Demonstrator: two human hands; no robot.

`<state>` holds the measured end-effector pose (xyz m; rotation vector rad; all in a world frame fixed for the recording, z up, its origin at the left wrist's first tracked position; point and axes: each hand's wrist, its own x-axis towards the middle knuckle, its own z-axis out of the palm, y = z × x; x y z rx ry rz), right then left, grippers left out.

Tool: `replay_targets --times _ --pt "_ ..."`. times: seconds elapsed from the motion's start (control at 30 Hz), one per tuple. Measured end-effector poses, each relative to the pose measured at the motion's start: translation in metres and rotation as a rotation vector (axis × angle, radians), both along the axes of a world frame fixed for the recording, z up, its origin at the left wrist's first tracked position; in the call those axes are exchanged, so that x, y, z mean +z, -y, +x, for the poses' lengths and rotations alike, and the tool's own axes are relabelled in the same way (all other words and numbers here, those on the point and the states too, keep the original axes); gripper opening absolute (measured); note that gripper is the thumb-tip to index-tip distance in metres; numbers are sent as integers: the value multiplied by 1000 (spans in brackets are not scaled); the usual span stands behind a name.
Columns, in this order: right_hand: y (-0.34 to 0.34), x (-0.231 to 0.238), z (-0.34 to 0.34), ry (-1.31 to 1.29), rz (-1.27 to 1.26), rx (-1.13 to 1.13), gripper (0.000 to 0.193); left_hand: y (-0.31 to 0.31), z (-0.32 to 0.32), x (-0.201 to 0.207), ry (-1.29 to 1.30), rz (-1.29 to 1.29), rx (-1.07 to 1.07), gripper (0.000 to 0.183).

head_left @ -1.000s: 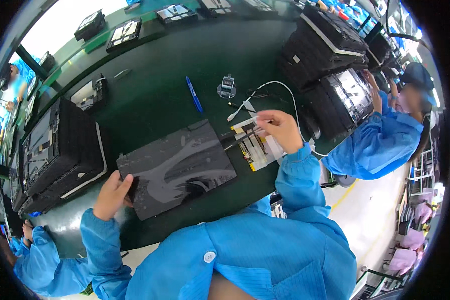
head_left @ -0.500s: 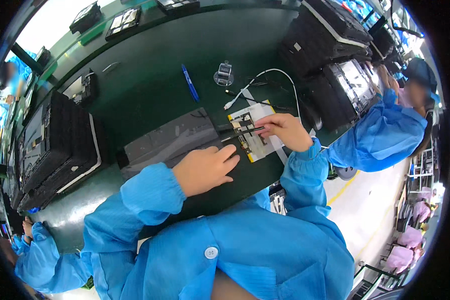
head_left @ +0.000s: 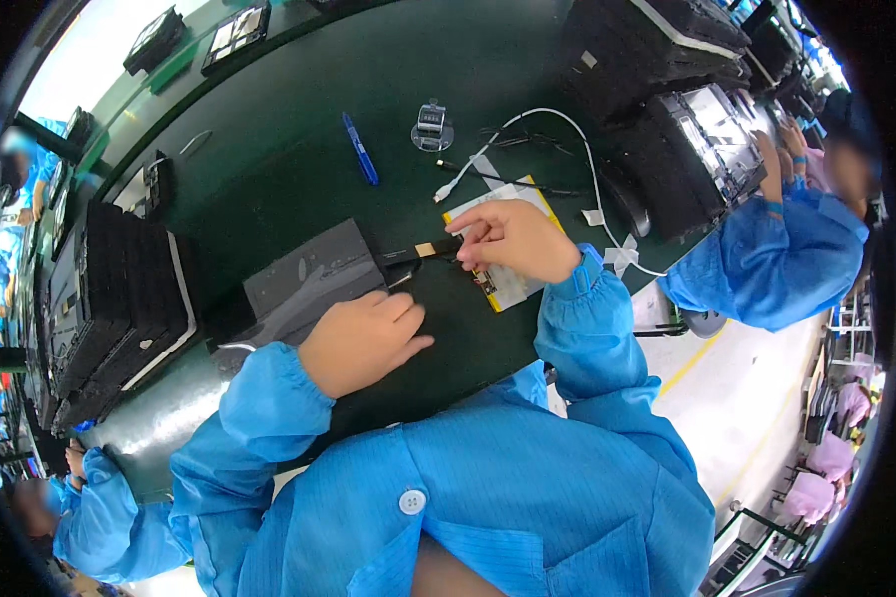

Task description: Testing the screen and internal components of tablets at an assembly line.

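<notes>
My left hand (head_left: 363, 340) lies with fingers apart at the near edge of a dark glossy screen panel (head_left: 314, 274), which looks film-covered. From the panel's right side a black flat cable (head_left: 400, 256) with a tan patch runs toward a battery pack (head_left: 513, 289), silver-white with yellow edges. Over that pack my right hand (head_left: 523, 239) is closed, thumb and fingertips together at a slim dark strip (head_left: 430, 260) with a shiny tip. Its fingers hide the cable's far end and part of the small circuit board (head_left: 486, 282) on the pack.
Beyond my hands lie a blue pen (head_left: 361, 149), a clear tape roll (head_left: 431, 127), a white cable (head_left: 543, 111) and a black mouse (head_left: 625, 202). Black tray stacks stand left (head_left: 119, 308) and right (head_left: 657, 60). A co-worker's blue sleeve (head_left: 767, 259) is at the right.
My right hand has moved left with the slim dark strip, nearer the panel. My left hand and the panel have also shifted left, and the view has moved slightly.
</notes>
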<state>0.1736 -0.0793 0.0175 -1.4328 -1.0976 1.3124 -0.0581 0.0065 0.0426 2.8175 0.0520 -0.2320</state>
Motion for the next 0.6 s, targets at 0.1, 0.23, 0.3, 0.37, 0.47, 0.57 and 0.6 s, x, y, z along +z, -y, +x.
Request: replay_targets --times 0.1,0.23,0.3,0.37,0.47,0.57,0.6 --pt "3 -4 1 -27 -66 -23 31 9 22 -5 354 119 146 33" --pt "5 0 2 66 -110 -22 33 13 57 -23 423 50 227 33" --pt "6 0 4 60 -104 -7 34 15 65 -31 364 22 273 25" --pt "8 2 5 48 -98 7 36 16 69 -35 371 11 294 22" --pt "9 0 7 41 -118 9 38 18 72 -41 417 -54 344 17" --pt "13 -13 10 -22 33 -34 38 21 72 -37 410 -86 408 14" --pt "14 -12 11 -29 14 -60 38 22 71 -36 368 -63 444 13"
